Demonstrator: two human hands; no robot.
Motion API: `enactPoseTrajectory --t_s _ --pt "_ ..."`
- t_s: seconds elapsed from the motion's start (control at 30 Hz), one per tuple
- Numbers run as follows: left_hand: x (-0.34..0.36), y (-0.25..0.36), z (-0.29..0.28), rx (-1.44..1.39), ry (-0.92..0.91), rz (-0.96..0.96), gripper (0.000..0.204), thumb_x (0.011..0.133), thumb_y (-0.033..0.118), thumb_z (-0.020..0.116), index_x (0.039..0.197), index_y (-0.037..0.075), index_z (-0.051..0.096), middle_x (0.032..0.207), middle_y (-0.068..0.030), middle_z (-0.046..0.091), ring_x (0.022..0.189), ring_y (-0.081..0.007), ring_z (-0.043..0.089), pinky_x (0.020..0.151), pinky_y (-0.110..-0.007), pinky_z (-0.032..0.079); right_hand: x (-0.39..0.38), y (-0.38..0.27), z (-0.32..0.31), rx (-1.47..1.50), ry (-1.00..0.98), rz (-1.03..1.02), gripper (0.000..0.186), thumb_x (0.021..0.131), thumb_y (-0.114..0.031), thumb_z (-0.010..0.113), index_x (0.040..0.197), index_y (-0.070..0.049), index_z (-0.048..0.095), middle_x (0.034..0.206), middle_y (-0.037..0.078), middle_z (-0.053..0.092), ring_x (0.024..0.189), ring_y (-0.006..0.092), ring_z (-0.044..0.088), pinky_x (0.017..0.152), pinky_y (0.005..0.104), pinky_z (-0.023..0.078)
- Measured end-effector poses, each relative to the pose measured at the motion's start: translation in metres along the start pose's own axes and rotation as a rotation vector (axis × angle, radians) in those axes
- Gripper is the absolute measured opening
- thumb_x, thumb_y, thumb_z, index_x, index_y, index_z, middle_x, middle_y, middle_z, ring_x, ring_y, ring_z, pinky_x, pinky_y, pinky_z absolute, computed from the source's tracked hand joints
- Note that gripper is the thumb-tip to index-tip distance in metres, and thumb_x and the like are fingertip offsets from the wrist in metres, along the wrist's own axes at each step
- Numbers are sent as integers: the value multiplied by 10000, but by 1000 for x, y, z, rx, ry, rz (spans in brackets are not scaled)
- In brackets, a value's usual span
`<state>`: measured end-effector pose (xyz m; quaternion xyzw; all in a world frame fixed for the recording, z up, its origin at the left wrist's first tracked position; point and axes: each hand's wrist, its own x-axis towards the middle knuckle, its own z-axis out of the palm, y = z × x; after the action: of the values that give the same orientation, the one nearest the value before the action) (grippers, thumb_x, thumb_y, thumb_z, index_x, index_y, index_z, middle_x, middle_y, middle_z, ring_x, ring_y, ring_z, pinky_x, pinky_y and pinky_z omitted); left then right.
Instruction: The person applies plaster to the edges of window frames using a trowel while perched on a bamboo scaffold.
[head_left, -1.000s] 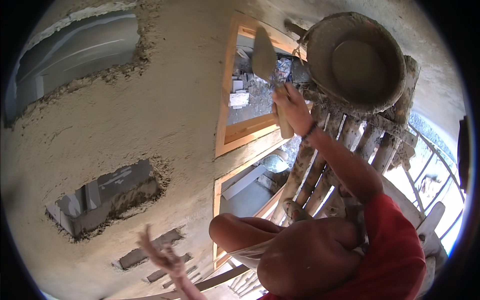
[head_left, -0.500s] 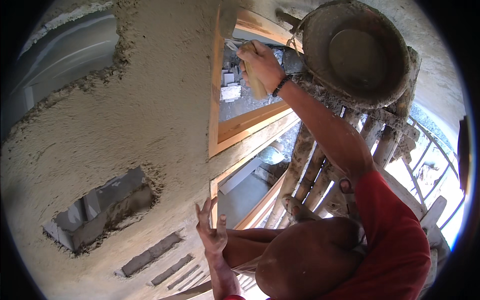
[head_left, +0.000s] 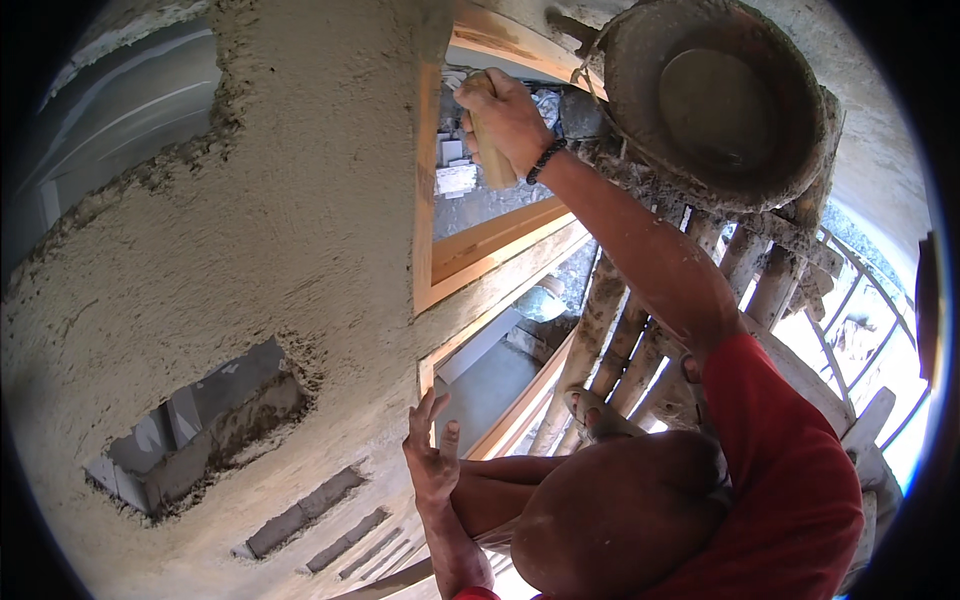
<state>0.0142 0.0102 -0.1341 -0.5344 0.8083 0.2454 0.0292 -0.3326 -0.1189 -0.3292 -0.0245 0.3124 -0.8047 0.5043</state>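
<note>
One trowel (head_left: pixel 496 168), clenched by its pale handle in the right hand (head_left: pixel 512 118), in front of the upper window frame (head_left: pixel 424 200). Long axis: close to vertical in the view, top leaning left toward the plastered wall (head_left: pixel 300 210). Blade beyond the knuckles, grey on grey — outline hard to separate from the wall; contact with the plaster, cannot tell.

Nearer hand: right, fingers wrapped around the handle. Left hand (head_left: pixel 432 455) well apart, lower in the view, beside the lower window frame (head_left: pixel 427 376), fingers spread and slightly bent, nothing visible in the grasp; contact with frame or wall, cannot tell.

Note edges: wooden upright of the upper frame close to the blade, ragged upper wall opening (head_left: pixel 130 120) farther left, smaller wall opening (head_left: pixel 235 385) below. Right of the handle: mortar-caked round tub (head_left: pixel 640 100), grey mix (head_left: pixel 715 95) at the bottom. Widest room for travel: leftward and down across the plaster — between wooden upright and ragged openings. Below the right forearm: bent knee (head_left: pixel 620 510) and wooden poles (head_left: pixel 615 340).
</note>
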Motion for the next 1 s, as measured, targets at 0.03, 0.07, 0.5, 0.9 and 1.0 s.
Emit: enactPoseTrajectory --t_s 0.03,0.07,0.5,0.9,1.0 --pt "0 -1 1 -31 8 1 491 928 152 632 1377 52 460 1228 -166 642 1132 -323 627 1126 -464 294 0 -1 0 -10 8 -2 213 896 -195 610 952 -35 480 681 72 535 458 163 521 374 324 451" --pt "-1 -3 3 -62 15 1 492 930 162 632 1379 56 461 1222 -166 645 1133 -323 626 1124 -464 295 0 -1 -1 -20 15 -4 211 896 -194 608 950 -34 481 682 73 534 460 162 521 373 322 450" --pt "-3 -2 1 47 -61 27 511 931 203 636 1389 70 453 1176 -180 660 1109 -339 632 1088 -447 341 8 -6 10 -380 140 -10 250 887 -201 578 999 13 512 756 121 599 554 215 621 470 331 539" --pt "-27 -7 -3 -77 -28 -80 550 932 263 649 1369 -12 460 1192 -220 642 1156 -292 605 987 -386 443 -8 -1 -8 -76 210 44 221 881 -208 603 981 -32 514 681 90 548 456 200 550 381 329 487" --pt "-30 -9 -3 -91 -36 -108 571 935 287 646 1369 -29 453 1199 -233 634 1157 -305 604 985 -383 443 -13 -5 -2 -99 130 60 228 883 -205 604 998 -36 504 689 86 549 455 184 539 383 346 481"
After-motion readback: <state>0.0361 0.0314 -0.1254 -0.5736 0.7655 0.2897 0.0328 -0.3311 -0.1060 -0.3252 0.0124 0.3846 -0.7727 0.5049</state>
